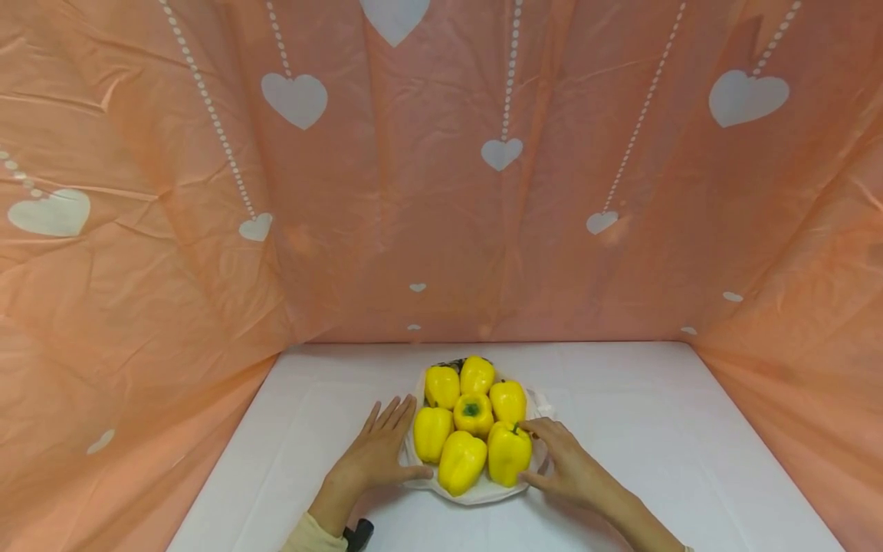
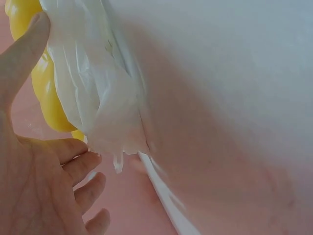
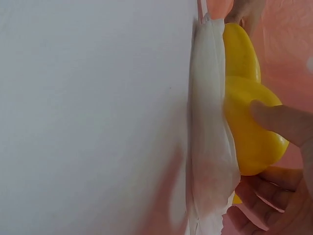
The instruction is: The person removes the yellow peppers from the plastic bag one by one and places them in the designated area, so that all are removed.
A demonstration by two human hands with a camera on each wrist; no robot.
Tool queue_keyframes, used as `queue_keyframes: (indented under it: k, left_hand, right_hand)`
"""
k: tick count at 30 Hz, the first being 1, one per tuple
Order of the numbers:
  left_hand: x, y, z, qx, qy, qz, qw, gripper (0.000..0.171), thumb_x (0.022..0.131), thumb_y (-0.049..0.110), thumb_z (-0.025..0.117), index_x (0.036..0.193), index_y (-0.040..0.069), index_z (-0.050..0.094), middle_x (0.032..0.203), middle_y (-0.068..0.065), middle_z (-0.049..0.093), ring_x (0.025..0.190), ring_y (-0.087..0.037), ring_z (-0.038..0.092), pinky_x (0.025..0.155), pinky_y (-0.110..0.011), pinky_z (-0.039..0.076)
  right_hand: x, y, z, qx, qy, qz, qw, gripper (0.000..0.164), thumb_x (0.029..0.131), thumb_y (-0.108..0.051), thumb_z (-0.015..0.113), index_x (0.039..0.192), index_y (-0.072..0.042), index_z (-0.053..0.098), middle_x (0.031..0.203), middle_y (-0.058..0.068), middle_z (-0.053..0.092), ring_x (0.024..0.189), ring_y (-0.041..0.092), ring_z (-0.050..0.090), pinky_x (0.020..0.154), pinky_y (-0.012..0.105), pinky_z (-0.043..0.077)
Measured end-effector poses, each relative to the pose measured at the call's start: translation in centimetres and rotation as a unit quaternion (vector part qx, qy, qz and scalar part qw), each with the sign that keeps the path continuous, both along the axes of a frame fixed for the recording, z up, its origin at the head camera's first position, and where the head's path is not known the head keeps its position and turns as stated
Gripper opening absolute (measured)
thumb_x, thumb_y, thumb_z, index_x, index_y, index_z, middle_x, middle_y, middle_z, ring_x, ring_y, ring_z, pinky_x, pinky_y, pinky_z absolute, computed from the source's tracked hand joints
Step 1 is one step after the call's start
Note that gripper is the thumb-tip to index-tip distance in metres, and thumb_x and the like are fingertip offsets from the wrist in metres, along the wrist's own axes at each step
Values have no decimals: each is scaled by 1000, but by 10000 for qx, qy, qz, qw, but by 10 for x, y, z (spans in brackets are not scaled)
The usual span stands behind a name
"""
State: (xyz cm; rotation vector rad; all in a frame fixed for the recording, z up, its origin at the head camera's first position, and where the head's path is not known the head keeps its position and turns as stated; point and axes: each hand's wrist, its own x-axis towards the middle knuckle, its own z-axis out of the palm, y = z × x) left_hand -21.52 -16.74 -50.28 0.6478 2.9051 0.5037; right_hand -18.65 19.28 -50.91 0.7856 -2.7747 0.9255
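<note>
A peach-coloured sheet (image 1: 441,245) printed with white hearts (image 1: 295,100) on dotted strings hangs behind and to both sides of a white tabletop (image 1: 621,399). On the table, near the front edge of the head view, seven yellow bell peppers sit close together on a white plastic bag (image 1: 488,497). One, the middle pepper (image 1: 473,415), shows its green stem end upward; the other six ring it. The front-right pepper (image 1: 509,454) is between the thumb and fingers of the right hand (image 1: 569,464), the thumb against its near side and the fingers curved behind it; how firmly they press cannot be told. The left hand (image 1: 382,448) lies along the bag's left side, fingers fairly straight and thumb spread away from them, beside the left pepper (image 1: 433,434). A dark marking (image 1: 451,363) at the bag's far edge is partly covered by peppers and too small to read. A black object (image 1: 359,535) by the left wrist is cut off, as is the pale sleeve (image 1: 313,537). Both wrist views crop the peppers and hands.
</note>
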Motion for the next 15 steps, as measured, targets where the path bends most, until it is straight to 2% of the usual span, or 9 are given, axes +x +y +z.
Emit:
queue_keyframes:
  k: [7, 12, 15]
  left_hand:
    - [0, 0, 1, 35, -48, 3, 10000, 125, 84, 72, 79, 168, -3, 24, 177, -18, 22, 165, -37, 17, 136, -57, 5]
    - [0, 1, 2, 52, -58, -28, 10000, 124, 84, 69, 80, 168, -4, 24, 177, -19, 22, 165, -39, 17, 136, -58, 5]
    - [0, 2, 3, 48, -74, -35, 10000, 125, 84, 69, 80, 168, -4, 23, 177, -20, 22, 165, -39, 17, 135, -58, 5]
  right_hand:
    - [1, 0, 1, -212, -123, -24, 9997, 68, 84, -29, 93, 140, -10, 58, 132, 2, 61, 119, 26, 59, 99, 51, 61]
    - [1, 2, 3, -423, -115, -97, 9990, 73, 83, -26, 94, 142, -13, 51, 133, 7, 65, 124, 33, 63, 104, 62, 57]
    - [-1, 4, 5, -604, -73, -135, 9981, 75, 84, -21, 93, 144, -15, 48, 136, 9, 67, 126, 35, 65, 108, 64, 54]
